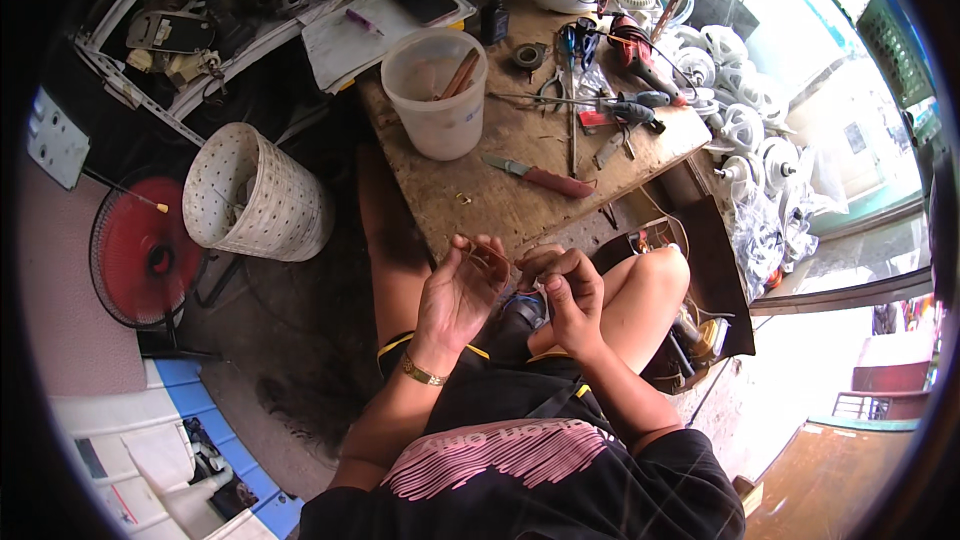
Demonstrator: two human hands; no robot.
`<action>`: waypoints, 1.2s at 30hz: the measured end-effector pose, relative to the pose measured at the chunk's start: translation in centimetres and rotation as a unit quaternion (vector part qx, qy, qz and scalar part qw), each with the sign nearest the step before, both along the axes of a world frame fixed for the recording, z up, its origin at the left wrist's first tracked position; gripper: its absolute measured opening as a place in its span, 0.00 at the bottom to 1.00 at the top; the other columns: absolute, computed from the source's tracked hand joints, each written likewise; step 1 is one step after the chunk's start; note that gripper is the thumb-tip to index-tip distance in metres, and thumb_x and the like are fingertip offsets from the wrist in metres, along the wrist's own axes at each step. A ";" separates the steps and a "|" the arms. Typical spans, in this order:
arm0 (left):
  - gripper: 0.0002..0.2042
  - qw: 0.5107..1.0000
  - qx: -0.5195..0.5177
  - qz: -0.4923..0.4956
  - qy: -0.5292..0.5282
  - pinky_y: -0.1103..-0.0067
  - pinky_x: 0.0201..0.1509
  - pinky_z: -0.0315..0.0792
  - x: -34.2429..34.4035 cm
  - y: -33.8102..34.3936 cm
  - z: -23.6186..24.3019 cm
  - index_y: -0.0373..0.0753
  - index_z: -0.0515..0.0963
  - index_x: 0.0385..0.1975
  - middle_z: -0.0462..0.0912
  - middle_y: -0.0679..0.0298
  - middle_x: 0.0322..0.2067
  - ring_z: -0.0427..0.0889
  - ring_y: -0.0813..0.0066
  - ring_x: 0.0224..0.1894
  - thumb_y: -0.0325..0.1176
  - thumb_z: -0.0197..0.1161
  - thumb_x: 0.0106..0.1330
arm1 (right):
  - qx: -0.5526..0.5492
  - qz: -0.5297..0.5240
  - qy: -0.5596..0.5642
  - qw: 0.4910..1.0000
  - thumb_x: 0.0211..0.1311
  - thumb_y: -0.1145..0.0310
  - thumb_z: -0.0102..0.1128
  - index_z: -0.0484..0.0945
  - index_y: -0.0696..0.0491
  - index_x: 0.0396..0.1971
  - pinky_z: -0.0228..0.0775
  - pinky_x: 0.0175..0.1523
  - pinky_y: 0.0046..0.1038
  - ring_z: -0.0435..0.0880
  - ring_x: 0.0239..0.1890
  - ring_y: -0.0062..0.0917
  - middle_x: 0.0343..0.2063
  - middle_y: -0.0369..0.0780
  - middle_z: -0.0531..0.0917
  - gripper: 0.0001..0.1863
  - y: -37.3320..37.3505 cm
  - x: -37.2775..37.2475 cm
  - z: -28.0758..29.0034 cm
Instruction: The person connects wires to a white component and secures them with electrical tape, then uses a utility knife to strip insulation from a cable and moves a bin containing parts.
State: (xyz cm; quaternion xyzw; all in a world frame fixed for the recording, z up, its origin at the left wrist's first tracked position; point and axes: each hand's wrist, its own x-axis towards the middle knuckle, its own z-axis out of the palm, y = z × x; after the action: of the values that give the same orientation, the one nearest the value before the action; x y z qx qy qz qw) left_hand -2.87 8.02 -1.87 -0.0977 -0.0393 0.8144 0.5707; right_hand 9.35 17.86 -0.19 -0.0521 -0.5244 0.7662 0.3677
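One left hand (458,290), one right hand (572,292), one wooden table (425,195)

Ahead of your hands: one red-handled knife (555,181), one translucent bucket (432,130), one red drill (634,52), one dark phone (423,1), one purple pen (363,21). Left of your left hand: one white bin (290,202), one red fan (178,232). On your left wrist: one gold watch (424,372).

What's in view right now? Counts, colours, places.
table: one, brown, ahead
thin strand: one, coppery, centre
tub: one, whitish, on table
knife: one, red-brown handle, table's near right
drill: one, mostly red, table's far right
hand tools: several, mixed, around the drill
phone: one, black, beyond tub
plastic parts: many, white, right of table
basket: one, white, floor left
fan: one, red, far left
clutter: uncountable, mixed, upper left
left hand: one, bare, centre
right hand: one, bare, beside it
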 end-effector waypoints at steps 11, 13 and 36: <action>0.06 0.951 -0.117 0.059 0.279 0.88 0.20 0.55 -0.2 0.2 1.8 0.46 0.72 0.40 0.63 0.74 0.22 0.56 0.87 0.20 0.38 0.53 0.70 | 0.253 0.027 -0.103 0.962 0.57 0.66 0.63 0.76 0.57 0.24 0.62 0.48 0.30 0.72 0.40 0.29 0.36 0.44 0.82 0.10 -0.9 0.6 -0.3; 0.05 0.919 -0.146 0.055 0.362 0.88 0.21 0.54 -0.2 0.0 2.7 0.45 0.71 0.39 0.63 0.74 0.22 0.57 0.88 0.21 0.38 0.52 0.71 | 0.460 0.010 -0.101 0.882 0.53 0.68 0.64 0.77 0.56 0.22 0.62 0.45 0.32 0.73 0.40 0.31 0.38 0.45 0.83 0.08 0.2 0.8 1.0; 0.10 0.347 -0.288 0.089 0.888 0.67 0.26 0.71 -1.3 -2.1 6.5 0.35 0.59 0.37 0.79 0.52 0.25 0.81 0.51 0.30 0.24 0.54 0.64 | 0.077 0.222 -0.191 0.953 0.55 0.73 0.68 0.77 0.58 0.31 0.66 0.35 0.18 0.74 0.31 0.12 0.28 0.33 0.79 0.08 3.4 -3.9 2.4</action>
State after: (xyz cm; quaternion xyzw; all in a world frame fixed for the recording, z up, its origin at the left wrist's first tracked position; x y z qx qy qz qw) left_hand -4.12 5.96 4.61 0.5281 0.7191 0.4317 0.1325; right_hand 5.45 21.31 2.25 -0.0515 -0.6407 0.7615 0.0838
